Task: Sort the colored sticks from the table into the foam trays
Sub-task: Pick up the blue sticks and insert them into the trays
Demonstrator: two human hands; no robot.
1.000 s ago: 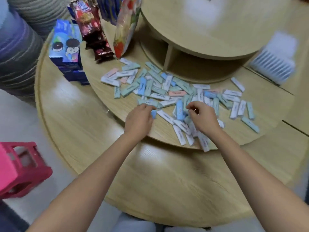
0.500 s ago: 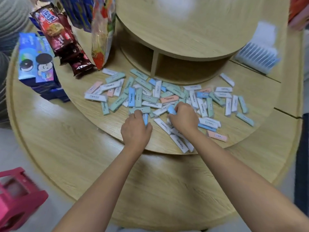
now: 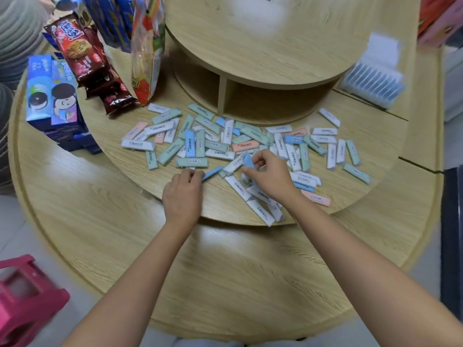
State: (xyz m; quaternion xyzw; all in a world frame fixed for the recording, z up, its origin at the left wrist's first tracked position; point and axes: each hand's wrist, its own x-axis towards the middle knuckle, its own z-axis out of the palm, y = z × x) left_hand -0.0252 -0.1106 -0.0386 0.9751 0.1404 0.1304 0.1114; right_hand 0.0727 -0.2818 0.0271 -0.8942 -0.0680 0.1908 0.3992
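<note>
Pinching one blue stick [image 3: 248,160] in the right hand [image 3: 269,179] and another [image 3: 212,173] in the left hand [image 3: 184,196] above the worktop [image 3: 105,229] pile, both fingers risk dragging neighbouring sticks off the edge.

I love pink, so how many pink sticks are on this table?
5 pink sticks: two at far left, one in the middle, one right of that, one alone at bottom right. More may be hidden.
</note>
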